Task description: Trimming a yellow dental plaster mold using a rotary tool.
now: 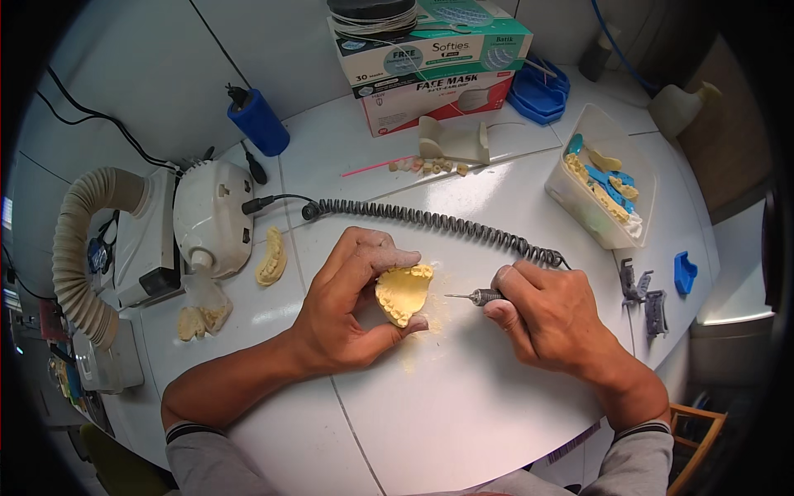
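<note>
Between the thumb and fingers of my left hand (351, 298) is a yellow plaster dental model (403, 291), its row of teeth facing down and right. My right hand (550, 318) grips a dental handpiece (486, 296) with a thin metal bur pointing left at the model. A gap separates the bur's tip from the plaster. Yellow dust lies on the white table under and beside the model, and pale dust coats my left fingers. From behind my right hand a black coiled cord (430, 219) runs back to a white control unit (213, 215).
Another plaster model (271, 258) lies left of my hand, with bagged pieces (198, 318) nearby. A ribbed hose (78, 240) bends at far left. Mask boxes (438, 99) and a blue bottle (258, 122) stand behind. A plastic tub (591, 215) and grey clamp-like parts (655, 314) sit right.
</note>
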`<state>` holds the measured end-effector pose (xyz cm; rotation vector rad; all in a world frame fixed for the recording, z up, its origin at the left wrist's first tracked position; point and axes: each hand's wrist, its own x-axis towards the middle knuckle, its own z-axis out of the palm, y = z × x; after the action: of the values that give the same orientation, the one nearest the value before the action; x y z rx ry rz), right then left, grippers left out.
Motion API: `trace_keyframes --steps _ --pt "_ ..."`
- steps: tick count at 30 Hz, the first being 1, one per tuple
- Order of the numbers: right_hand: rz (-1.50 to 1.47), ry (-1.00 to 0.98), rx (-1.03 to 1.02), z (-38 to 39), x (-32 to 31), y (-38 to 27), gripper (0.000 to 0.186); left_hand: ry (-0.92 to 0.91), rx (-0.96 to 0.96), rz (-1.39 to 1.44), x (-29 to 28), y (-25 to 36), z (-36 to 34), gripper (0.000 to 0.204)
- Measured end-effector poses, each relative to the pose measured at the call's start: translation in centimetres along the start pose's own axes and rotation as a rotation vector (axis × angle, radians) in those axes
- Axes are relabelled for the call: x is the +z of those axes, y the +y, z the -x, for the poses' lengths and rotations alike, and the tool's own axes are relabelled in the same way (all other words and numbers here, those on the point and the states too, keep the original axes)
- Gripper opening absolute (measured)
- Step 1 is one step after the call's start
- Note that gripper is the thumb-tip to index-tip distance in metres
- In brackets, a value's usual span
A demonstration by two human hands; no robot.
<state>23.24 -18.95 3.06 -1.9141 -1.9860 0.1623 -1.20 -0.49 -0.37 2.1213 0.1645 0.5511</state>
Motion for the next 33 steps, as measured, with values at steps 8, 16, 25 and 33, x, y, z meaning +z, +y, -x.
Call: trace_keyframes --steps 8,16,25,33 --pt "0.037 0.004 -0.068 -0.6 0.4 -0.4 0.039 -0.003 0.016 0.114 0.7 -0.2 -0.2 0.074" --pt "0.049 0.007 -0.082 -0.8 0.5 -0.6 0.039 -0.072 0.050 -0.050 0.0 0.4 -1.0 0.073" --pt "0.131 0.018 -0.080 -1.0 0.9 -1.3 0.037 -0.087 0.096 -0.096 0.4 -0.1 -0.8 0.075" --pt "0.151 0.018 -0.070 -1.2 1.0 -1.4 0.038 -0.112 0.066 -0.048 0.2 0.1 -0.8 0.074"
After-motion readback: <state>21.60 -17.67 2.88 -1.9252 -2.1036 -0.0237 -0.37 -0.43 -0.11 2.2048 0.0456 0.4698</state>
